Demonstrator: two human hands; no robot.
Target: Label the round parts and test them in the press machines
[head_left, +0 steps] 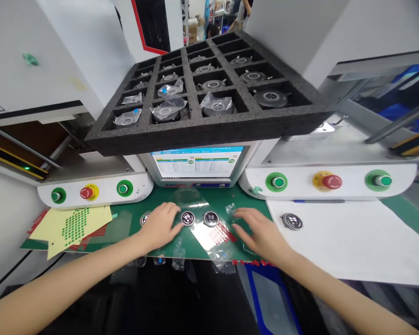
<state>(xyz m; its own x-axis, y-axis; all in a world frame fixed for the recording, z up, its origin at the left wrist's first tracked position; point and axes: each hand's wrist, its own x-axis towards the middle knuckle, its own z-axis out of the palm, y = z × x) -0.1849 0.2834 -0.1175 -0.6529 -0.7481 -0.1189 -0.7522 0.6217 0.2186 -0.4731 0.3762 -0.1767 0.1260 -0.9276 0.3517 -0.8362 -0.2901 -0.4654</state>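
Note:
My left hand (161, 225) is over the green mat, thumb and fingers apart. Its fingertips are at the left edge of a round watch face (187, 218) with a lit display; whether they touch it I cannot tell. Partly behind this hand lies another round watch (144, 218). A third lit watch (211, 218) sits between my two hands, on clear film above a sheet with red marks (220, 234). My right hand (260, 232) hovers right of it with fingers spread, near a crumpled bit of clear film (230, 209). No object shows in either hand.
A black foam tray (209, 128) of watch parts, some under film, overhangs a screen (197, 163). Button panels flank it, with red stop buttons (331, 181). White paper (349, 237) at right bears a watch (292, 221) and pen (319, 201). Yellow sticker sheets (73, 225) lie left.

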